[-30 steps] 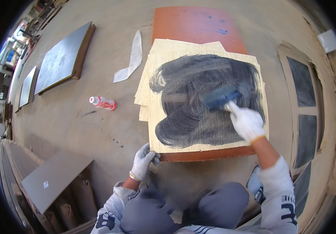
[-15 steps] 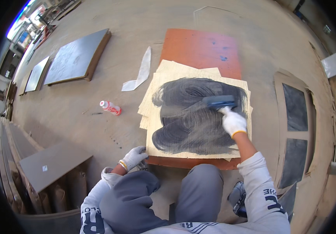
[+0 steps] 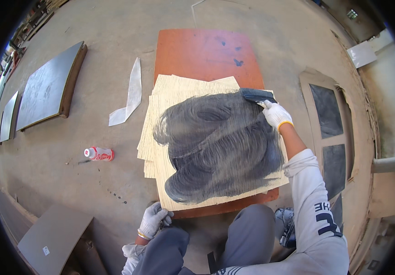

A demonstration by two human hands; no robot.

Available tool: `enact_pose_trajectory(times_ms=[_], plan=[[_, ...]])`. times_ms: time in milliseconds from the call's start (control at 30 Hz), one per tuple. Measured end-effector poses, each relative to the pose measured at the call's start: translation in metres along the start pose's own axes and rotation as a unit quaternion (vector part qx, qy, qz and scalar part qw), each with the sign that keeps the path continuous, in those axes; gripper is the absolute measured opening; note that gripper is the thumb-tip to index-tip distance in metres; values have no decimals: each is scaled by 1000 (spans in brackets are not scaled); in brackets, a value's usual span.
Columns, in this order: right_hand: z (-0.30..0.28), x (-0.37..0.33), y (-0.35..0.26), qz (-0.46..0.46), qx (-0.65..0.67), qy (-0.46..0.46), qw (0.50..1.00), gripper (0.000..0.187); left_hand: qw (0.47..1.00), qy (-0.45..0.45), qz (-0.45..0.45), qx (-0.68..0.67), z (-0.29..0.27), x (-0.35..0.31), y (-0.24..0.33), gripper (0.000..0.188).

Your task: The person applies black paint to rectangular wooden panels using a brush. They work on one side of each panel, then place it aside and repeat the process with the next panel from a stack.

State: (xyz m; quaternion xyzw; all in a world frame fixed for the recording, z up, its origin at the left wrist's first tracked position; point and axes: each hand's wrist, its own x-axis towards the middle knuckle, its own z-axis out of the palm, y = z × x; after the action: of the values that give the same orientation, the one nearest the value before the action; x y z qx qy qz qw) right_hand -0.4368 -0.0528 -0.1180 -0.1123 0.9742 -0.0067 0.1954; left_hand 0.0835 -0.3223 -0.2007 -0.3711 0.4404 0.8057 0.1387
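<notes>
My right hand, in a white knit glove, is closed round the handle of a wide dark brush. The brush presses on the upper right part of a pale wood sheet, where dark paint lies in curved, streaky strokes. At the sheet's near left corner, my gloved left hand has its fingers curled and pinched at the edge. More pale sheets lie fanned out beneath the painted one. An orange-brown board under the stack shows at its far and near ends.
To the left on the floor lie a red and white bottle and a white strip. Beyond are grey panels, with a brown board near left. A cardboard frame with dark panels lies at right.
The brush in my right hand has moved toward the sheet's far edge, and dark paint now covers more of the right side. My left hand stays at the near left corner. The view has shifted.
</notes>
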Motion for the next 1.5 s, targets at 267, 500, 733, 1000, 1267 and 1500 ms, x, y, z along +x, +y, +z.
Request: enact_pose_trajectory(times_ms=[267,500,733,1000,1267,1500], plan=[[6,45,45,-23,-6,2,1000,52,1000,-20,11,18,2,9,-6,24],[-11,39,28,-53,3,-21,998,50,1000,1,16,7,-4,5,-9,25],[-12,48,39,-80,11,-3,997,51,1000,0,13,1,-6,4,-9,23],[-22,49,58,-77,109,-44,990,58,1000,-4,29,1,-2,2,-6,23],[8,-15,-20,-110,23,-45,993,59,1000,4,14,-11,-10,-2,-9,26],[-23,63,70,-83,195,-71,975,57,1000,-3,16,1,-4,4,-6,28]])
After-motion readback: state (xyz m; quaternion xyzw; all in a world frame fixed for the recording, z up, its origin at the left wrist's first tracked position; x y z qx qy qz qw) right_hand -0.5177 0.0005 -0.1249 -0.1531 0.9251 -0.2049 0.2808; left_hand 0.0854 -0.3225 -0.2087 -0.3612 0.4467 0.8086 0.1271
